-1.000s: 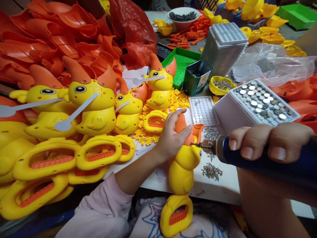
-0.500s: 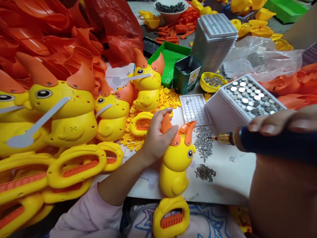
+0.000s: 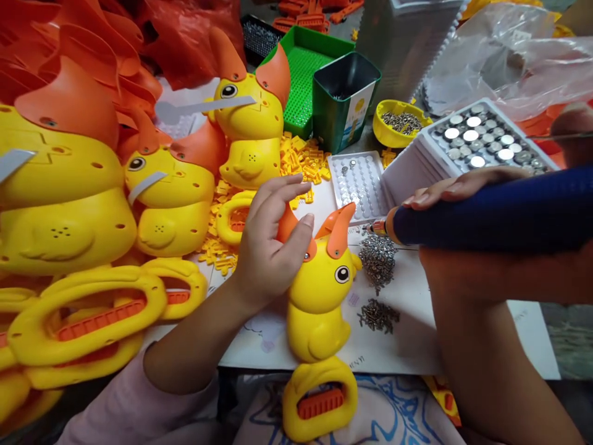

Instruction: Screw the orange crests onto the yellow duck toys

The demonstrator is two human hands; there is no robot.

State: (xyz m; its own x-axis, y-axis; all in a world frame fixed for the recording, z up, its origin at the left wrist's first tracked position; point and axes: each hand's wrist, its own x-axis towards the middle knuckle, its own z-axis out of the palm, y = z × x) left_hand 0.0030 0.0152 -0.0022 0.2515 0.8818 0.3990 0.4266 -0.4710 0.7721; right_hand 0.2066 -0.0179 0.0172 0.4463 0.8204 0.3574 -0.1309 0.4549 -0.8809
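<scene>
Toy duck, yellow, lower centre of frame, long axis vertical; below and right of left hand, the nearer, fingers pinching orange crest. Right of toy, apart: right hand, fingers wrapped round blue screwdriver, tip near loose screws.

One left hand, one right hand, one driver. Four ducks in view. Two screw piles, one yellow cup, one green tray, one black tray, one dark bin. Two tray stacks, one loose white tray. One red bag, one clear bag. Too many to count: discs, yellow clips. Too overlapped: handles.
</scene>
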